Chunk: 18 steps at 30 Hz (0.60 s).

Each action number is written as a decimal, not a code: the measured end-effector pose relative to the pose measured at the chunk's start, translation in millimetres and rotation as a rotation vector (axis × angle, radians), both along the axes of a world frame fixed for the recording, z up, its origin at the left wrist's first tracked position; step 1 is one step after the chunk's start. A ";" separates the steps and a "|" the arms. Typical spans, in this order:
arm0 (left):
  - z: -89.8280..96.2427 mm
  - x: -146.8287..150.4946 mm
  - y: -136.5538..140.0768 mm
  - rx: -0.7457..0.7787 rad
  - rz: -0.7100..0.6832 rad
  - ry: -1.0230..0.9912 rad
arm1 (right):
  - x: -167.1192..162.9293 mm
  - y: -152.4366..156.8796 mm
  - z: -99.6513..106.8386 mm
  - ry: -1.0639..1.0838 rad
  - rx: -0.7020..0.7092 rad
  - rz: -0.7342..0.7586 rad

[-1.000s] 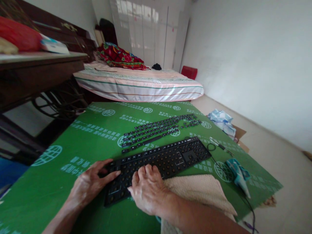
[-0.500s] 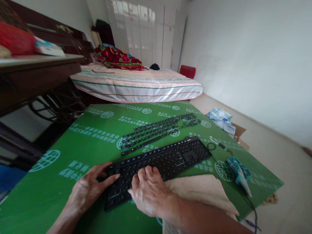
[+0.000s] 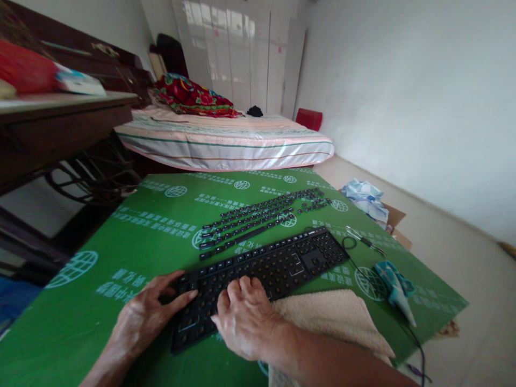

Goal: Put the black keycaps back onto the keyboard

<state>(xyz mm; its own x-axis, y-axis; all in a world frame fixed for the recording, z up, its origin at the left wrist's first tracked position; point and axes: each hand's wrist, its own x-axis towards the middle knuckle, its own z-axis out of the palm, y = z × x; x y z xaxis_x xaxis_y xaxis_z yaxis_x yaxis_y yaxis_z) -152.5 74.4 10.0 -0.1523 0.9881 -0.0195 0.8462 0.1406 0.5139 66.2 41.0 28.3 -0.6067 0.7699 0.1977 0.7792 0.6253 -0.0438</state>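
Observation:
A black keyboard (image 3: 258,269) lies slanted on the green board; most of its keycaps are off and the round key seats show, while the top row of keys is still on. My left hand (image 3: 151,309) grips its left end, thumb on top and fingers at the far edge. My right hand (image 3: 245,317) rests on the keyboard's lower middle with its fingers curled down; whatever they hold, if anything, is hidden beneath them. Beyond the keyboard, loose black keycaps (image 3: 250,217) are laid out in rows. A beige cloth (image 3: 330,317) lies under my right forearm.
The green board (image 3: 133,242) fills the foreground. On its right are a screwdriver (image 3: 366,241), a teal cloth item (image 3: 393,285) and a black cable (image 3: 419,344). A bed (image 3: 226,140) stands beyond, a dark wooden table (image 3: 64,118) at left, and a cardboard box (image 3: 393,215) on the floor.
The view has shifted very slightly. Both hands and the keyboard stay in nearly the same place.

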 end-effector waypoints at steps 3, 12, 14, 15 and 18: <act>-2.0 -1.3 0.5 -0.012 -0.005 -0.004 | -0.3 0.3 -1.3 -0.002 0.009 0.002; -7.5 -6.3 1.2 -0.011 -0.029 -0.009 | 1.1 0.7 4.3 -0.011 -0.026 0.012; -8.2 -7.3 1.1 -0.013 -0.025 -0.014 | 1.3 0.7 4.5 -0.011 -0.023 0.013; -8.4 -7.7 1.0 -0.015 -0.022 -0.013 | 1.3 0.8 4.1 -0.010 -0.020 0.012; -8.1 -7.7 1.1 -0.025 -0.026 -0.004 | 1.1 1.3 1.7 -0.006 -0.010 0.010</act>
